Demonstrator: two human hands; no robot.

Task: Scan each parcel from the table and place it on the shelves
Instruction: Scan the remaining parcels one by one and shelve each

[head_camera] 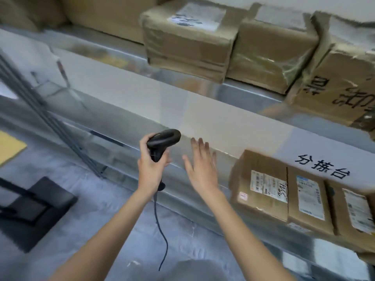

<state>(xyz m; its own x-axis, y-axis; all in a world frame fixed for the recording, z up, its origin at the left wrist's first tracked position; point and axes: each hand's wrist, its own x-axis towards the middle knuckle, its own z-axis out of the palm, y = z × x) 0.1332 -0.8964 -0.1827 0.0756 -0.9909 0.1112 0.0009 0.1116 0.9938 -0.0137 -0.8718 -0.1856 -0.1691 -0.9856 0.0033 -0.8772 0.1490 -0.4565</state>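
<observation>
Head cam: my left hand was clenched round the scanner, right hand released, fingers spread, holding nothing. Looked like between parcels. Nearest parcel sat right of the scanner, so next I'd reach for it.

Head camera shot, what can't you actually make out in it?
- Labels on the lower-shelf parcels: print too small and blurred to read.
- Upper parcel's label: motion blur smears it.
- Rightmost box: cut off by the right edge, its writing incomplete.
- Scanner window: faces away, gripped by the left hand.
- Table: not identifiable.
- Right hand: open, blurred.
</observation>
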